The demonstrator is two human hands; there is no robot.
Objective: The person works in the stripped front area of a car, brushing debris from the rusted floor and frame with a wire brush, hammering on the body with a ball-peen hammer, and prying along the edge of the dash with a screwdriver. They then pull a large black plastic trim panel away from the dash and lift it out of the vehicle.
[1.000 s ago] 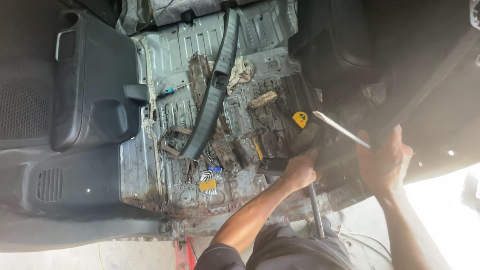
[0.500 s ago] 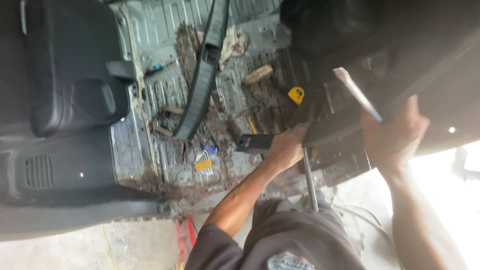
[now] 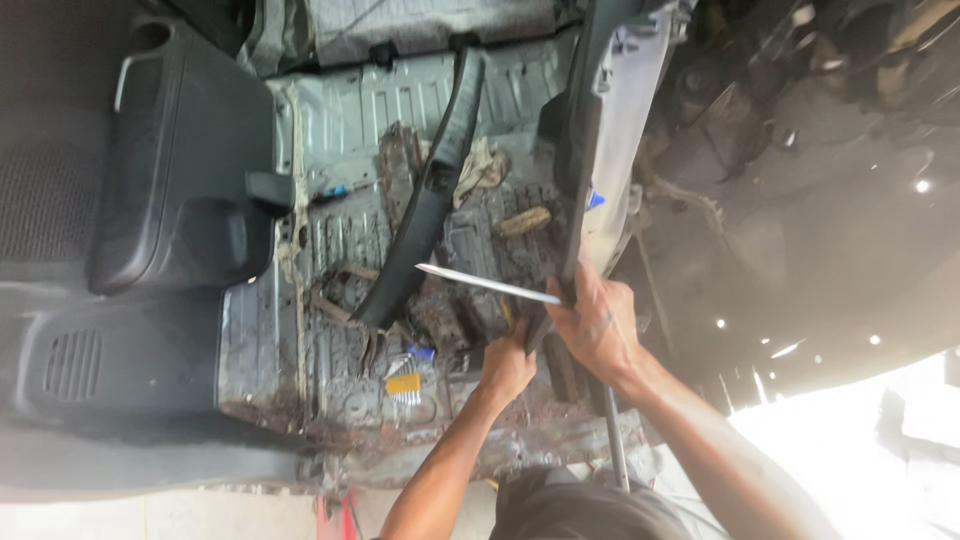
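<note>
Both hands now closer: right hand (image 3: 598, 325) clamps panel (image 3: 585, 150), left hand (image 3: 507, 368) fisted beneath

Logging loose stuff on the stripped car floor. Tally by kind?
Long dark trim strip: 1
Crumpled rag: 1
Yellow brush: 1
Thin shiny rod at the right hand: 1
Dark panel at the left hand: 1
Total: 5
</note>
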